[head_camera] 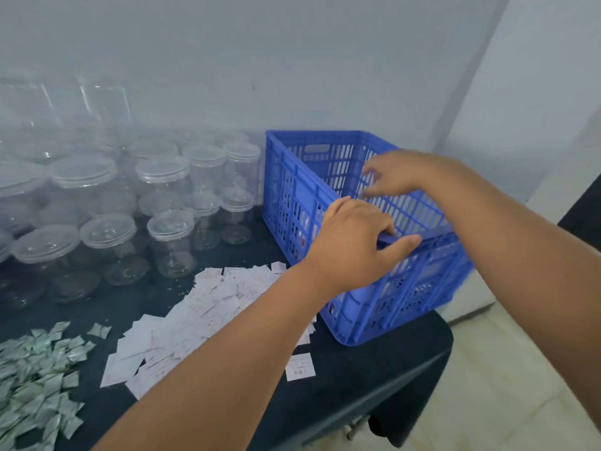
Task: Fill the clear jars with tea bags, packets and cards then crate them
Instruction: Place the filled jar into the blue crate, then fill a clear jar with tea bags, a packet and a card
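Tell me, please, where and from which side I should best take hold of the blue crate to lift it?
Probably by its two short end walls, from above. The blue crate has a thick rim and a handle slot in the far end; the left hand grips the near end's rim.

Crate (292, 190): bright blue, walls a lattice of slots.
Jars (169, 242), left of the crate: clear, colourless, lids too.
Cards (208, 307), near-left of the crate: white, faint reddish print.
Packets (32, 379), far left of the crate: pale silvery green.
Desk (357, 385): black.
Wall (325, 60) behind the crate: pale grey.
Floor (487, 385): cream.
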Available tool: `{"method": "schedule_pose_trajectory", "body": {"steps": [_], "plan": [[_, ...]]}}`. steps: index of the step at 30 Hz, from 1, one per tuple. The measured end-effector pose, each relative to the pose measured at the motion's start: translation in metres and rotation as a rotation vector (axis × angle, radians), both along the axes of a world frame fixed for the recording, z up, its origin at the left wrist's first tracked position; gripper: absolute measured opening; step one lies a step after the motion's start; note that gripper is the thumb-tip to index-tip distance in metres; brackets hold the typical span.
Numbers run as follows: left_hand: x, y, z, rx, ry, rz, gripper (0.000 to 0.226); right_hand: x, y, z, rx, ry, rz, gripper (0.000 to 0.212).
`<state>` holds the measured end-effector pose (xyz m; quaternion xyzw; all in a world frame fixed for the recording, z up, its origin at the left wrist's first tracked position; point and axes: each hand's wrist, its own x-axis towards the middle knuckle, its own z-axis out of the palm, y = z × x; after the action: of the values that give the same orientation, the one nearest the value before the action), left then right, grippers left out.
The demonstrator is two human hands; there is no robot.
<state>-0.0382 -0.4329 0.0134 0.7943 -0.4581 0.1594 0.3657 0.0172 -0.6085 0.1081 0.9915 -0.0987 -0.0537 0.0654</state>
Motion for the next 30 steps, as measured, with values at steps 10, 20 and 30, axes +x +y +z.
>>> {"method": "schedule_pose_trajectory", "body": {"steps": [10,20,30], "plan": [[-0.037,0.162,-0.038,-0.044,0.232,0.195,0.011,-0.107,0.173,-0.054,0.839,-0.815,0.510,0.011],[-0.036,0.326,-0.112,0.142,0.519,0.763,0.018,-0.118,0.299,-0.278,0.844,-0.491,0.257,0.058],[0.117,0.332,0.005,0.177,-0.043,0.992,0.063,-0.116,0.302,-0.286,0.665,-0.703,0.422,0.055]]}}
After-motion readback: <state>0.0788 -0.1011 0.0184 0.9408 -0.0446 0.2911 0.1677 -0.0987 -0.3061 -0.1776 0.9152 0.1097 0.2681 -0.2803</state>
